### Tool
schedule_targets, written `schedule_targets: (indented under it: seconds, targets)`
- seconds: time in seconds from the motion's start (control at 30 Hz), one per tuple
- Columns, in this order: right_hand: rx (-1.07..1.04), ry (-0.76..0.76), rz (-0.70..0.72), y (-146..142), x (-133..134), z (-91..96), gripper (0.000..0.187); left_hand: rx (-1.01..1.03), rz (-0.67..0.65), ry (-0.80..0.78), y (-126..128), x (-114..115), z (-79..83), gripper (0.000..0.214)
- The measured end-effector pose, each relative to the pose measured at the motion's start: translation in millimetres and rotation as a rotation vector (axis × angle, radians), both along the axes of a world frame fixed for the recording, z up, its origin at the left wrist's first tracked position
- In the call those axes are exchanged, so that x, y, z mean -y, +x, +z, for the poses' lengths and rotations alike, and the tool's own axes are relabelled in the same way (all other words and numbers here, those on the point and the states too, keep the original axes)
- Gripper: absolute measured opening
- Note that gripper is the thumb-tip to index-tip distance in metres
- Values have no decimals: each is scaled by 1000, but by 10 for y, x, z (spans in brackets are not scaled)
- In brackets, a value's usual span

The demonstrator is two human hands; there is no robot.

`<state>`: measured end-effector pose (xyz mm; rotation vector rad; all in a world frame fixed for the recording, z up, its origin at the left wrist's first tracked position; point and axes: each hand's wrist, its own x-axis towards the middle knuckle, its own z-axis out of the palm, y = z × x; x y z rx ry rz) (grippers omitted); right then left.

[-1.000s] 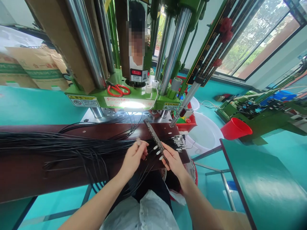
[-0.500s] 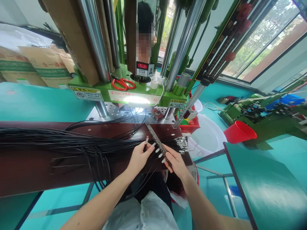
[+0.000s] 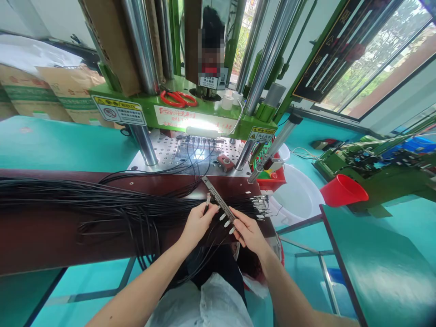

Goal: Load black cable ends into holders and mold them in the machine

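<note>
My left hand (image 3: pixel 197 223) pinches a black cable with a small metal connector (image 3: pixel 208 199) at its end, held close beside a metal bar (image 3: pixel 213 191). The bar slants away from me, marked with an "A" at its far end. Fingers of my right hand (image 3: pixel 251 230) are closed around its near end. Several silvery connectors (image 3: pixel 227 223) stick out along the bar's left side. Under both hands, a thick bundle of black cables (image 3: pixel 112 195) runs across the dark brown table (image 3: pixel 44 245); more metal ends (image 3: pixel 260 206) lie at its right end.
Ahead stands a green press (image 3: pixel 153 106) with steel columns; red-handled scissors (image 3: pixel 179 98) lie on its plate. Beneath, cables lead into a mould (image 3: pixel 197 147) on the perforated base (image 3: pixel 163 147). Right are a white tub (image 3: pixel 296 195), red bucket (image 3: pixel 344 193) and green table (image 3: pixel 384 259).
The press's green plate has risen with the scissors on it, showing the mould and its cables below. Both hands keep their hold; the connector in my left hand stays near the bar.
</note>
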<state>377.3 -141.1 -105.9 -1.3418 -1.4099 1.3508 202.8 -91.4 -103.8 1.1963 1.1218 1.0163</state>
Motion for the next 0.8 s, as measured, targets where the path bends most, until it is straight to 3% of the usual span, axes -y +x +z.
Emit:
schedule_targets:
  seconds: [0.17,0.37,0.8]
  targets:
    - [-138,-27,-117,19,-8,-17,44,159,183,0,-50,-22,50,30]
    - [-154,-47,-101,35,-10,12,44,-5,-85,-72,-100,-57,38,29]
    - [-49,-58,35,45,-22,61,49,130,-95,-277,-118,-75,136,32]
